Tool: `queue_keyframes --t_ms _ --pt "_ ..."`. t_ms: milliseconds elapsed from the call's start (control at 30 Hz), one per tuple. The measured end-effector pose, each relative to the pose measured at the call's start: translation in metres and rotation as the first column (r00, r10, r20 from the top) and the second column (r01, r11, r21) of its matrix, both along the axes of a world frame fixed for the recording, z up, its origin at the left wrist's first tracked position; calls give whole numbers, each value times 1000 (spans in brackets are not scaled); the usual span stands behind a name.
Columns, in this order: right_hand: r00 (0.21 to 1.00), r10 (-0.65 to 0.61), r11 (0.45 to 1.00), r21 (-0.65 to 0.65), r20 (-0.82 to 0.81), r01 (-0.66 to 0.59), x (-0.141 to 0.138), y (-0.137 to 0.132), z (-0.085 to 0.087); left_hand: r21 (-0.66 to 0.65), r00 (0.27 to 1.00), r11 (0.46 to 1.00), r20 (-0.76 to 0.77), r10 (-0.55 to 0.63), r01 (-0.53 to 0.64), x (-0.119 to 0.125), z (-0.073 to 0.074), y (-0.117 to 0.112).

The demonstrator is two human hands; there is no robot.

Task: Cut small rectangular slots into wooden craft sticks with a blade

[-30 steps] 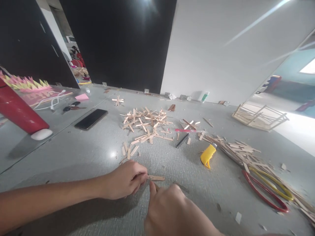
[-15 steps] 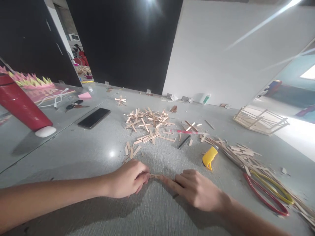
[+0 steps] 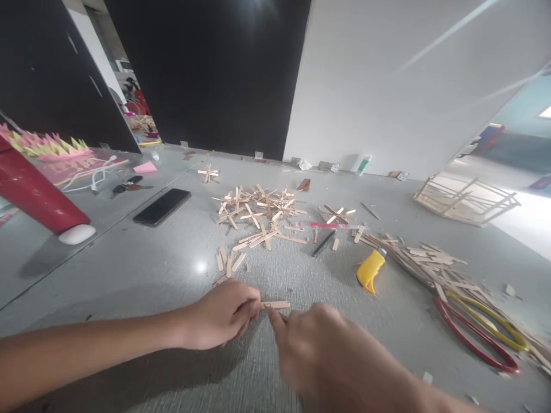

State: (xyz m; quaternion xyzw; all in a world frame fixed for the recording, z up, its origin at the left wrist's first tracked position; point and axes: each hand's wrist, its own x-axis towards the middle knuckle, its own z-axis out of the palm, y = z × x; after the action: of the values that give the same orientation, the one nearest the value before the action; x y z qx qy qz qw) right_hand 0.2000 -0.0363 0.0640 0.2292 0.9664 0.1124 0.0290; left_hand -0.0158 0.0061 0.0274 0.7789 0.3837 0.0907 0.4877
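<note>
Low at the centre of the head view, my left hand [image 3: 221, 314] pinches one end of a flat wooden craft stick [image 3: 279, 304]. The stick's other end sticks out to the right, with a small cut or mark near the fingers. My right hand [image 3: 329, 350] is closed and slightly blurred, its index fingertip at the stick's near edge. Something thin seems to lie under that finger, but its kind is hidden. Just beyond my left hand lie several short stick pieces [image 3: 229, 264].
Crossed craft sticks [image 3: 249, 215] are heaped ahead. On the right are a yellow cutter [image 3: 371, 271], red-handled [image 3: 471, 338] scissors or pliers, loose sticks [image 3: 434, 261] and a stick frame [image 3: 467, 199]. A phone [image 3: 162, 206] and red bottle [image 3: 41, 186] are left.
My right hand has moved left and nearer to me, and is turned more. More of the craft stick now shows beyond my left fingers. My left hand stays nearly in place.
</note>
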Motion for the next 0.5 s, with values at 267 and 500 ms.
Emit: queue_keyframes --t_ms 267,500 --pt "986 94 995 42 -141 -88 64 37 -36 -47 999 998 -34 36 -38 2 -4 0" --pt "999 21 979 203 28 -27 3 -8 -8 16 1000 1000 8 13 -13 3 -1 0"
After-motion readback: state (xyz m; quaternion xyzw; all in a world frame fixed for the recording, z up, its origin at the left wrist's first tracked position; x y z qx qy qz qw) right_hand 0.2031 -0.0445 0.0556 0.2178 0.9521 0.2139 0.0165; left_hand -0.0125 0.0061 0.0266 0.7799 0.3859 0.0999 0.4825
